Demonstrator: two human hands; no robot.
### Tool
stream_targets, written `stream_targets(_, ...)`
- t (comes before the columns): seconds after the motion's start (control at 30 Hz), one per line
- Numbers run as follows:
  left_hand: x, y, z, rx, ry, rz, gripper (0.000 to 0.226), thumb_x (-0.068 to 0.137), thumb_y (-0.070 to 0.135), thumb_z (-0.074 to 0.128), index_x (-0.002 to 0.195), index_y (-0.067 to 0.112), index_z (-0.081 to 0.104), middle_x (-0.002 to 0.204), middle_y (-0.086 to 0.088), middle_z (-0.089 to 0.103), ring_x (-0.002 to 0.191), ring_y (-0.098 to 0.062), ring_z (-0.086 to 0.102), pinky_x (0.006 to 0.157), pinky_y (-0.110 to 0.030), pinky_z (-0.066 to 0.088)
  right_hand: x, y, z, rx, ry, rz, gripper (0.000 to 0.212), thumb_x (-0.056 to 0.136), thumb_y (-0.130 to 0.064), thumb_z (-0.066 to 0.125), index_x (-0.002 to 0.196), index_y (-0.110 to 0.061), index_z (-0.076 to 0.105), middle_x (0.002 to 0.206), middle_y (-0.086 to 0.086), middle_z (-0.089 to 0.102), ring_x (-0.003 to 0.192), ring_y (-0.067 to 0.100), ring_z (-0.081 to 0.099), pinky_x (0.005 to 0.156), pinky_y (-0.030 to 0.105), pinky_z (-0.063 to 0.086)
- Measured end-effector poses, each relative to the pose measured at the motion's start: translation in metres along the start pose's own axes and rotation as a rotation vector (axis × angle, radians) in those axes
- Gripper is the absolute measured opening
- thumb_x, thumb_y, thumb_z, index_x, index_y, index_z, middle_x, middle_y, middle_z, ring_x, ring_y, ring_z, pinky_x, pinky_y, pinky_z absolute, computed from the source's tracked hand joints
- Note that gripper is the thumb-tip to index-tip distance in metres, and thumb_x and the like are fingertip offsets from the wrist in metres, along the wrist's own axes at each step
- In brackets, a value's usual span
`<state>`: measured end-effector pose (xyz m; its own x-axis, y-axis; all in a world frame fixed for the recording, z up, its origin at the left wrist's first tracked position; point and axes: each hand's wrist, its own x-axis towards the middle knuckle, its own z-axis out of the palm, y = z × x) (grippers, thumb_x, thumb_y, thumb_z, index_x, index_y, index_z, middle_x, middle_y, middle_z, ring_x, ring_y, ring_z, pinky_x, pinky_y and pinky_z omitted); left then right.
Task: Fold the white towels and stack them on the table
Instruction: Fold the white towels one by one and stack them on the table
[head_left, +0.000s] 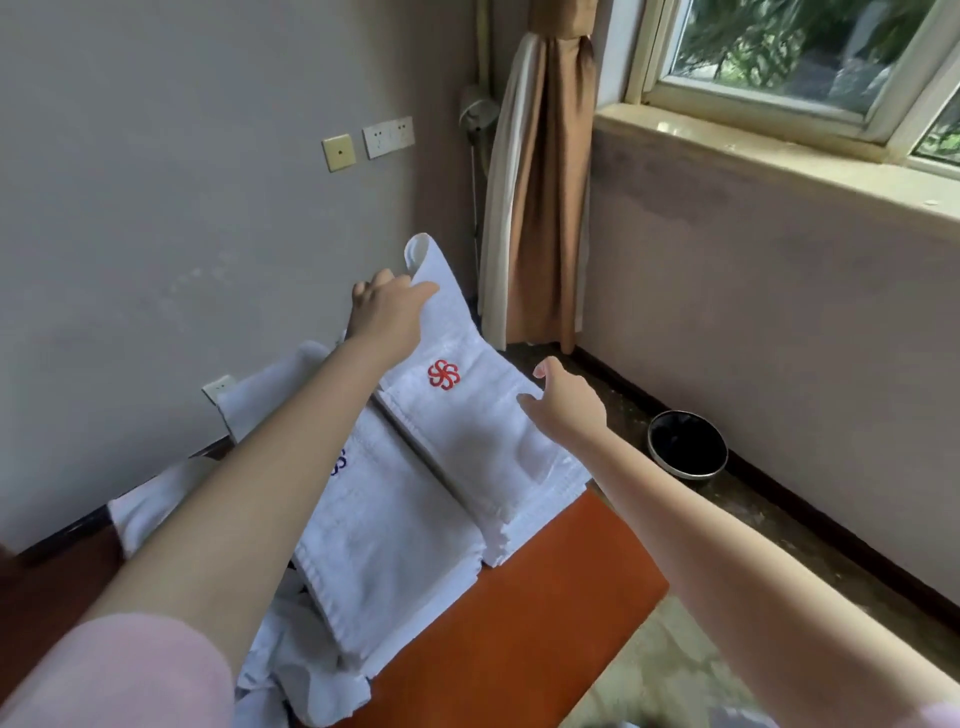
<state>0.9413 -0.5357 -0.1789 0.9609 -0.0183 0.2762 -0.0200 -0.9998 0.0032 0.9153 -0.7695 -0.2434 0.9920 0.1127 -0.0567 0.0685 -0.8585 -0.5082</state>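
A white towel with a red flower logo (467, 405) lies on top of a stack of folded white towels (524, 525) at the far end of an orange-brown table (545, 603). My left hand (387, 312) grips the towel's far end, which curls upward. My right hand (563, 397) pinches the towel's right edge between thumb and fingers. A second stack of folded white towels (384, 551) lies just left of it, half under my left forearm. Loose unfolded white towels (291, 675) are heaped at the table's near left.
A black round bin (687, 442) stands on the floor right of the table. A brown and white curtain (535, 197) hangs in the corner under the window sill (779, 156). More white cloth (260, 395) drapes against the left wall.
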Motion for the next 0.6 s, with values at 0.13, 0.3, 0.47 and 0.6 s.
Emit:
stream_targets(0.13,-0.003,0.008,-0.003,0.01,-0.052,-0.059,0.063,0.089,-0.002,0.038,0.141,0.034,0.041,0.119,-0.005,0.055,0.111,-0.03,0.039,0.089,-0.037,0.031,0.041,-0.007,-0.005,0.103,-0.027,-0.144,0.045,0.087,-0.034,0.059,0.127,-0.019,0.045,0.084,-0.004,0.058,0.073,0.018,0.052,0.056,0.029,0.034)
stream_targets(0.3,-0.012,0.024,-0.017,0.021,-0.019,-0.169,0.088,0.084,-0.004,0.041,0.151,0.039,0.004,0.096,0.002,0.058,0.099,-0.026,0.043,0.087,-0.037,0.036,0.086,-0.025,-0.015,0.203,-0.157,-0.387,0.049,0.088,-0.031,0.063,0.129,-0.013,0.043,0.086,0.0,0.063,0.08,0.02,0.06,0.065,0.032,0.044)
stream_targets(0.47,-0.014,0.038,-0.035,-0.003,0.02,-0.294,0.091,0.088,0.003,0.049,0.15,0.037,-0.009,0.095,0.0,0.06,0.104,-0.024,0.043,0.09,-0.032,0.029,0.117,-0.05,-0.03,0.327,-0.229,-0.495,0.057,0.084,-0.028,0.066,0.131,-0.012,0.037,0.099,0.003,0.063,0.087,0.022,0.06,0.072,0.04,0.052)
stream_targets(0.6,-0.017,0.036,-0.037,-0.024,0.043,-0.371,0.083,0.086,0.001,0.047,0.153,0.028,0.007,0.088,0.001,0.051,0.103,-0.025,0.042,0.089,-0.03,0.027,0.137,-0.074,-0.029,0.427,-0.283,-0.564,0.081,0.078,-0.027,0.072,0.144,-0.015,0.028,0.103,-0.007,0.055,0.098,0.022,0.058,0.074,0.031,0.046)
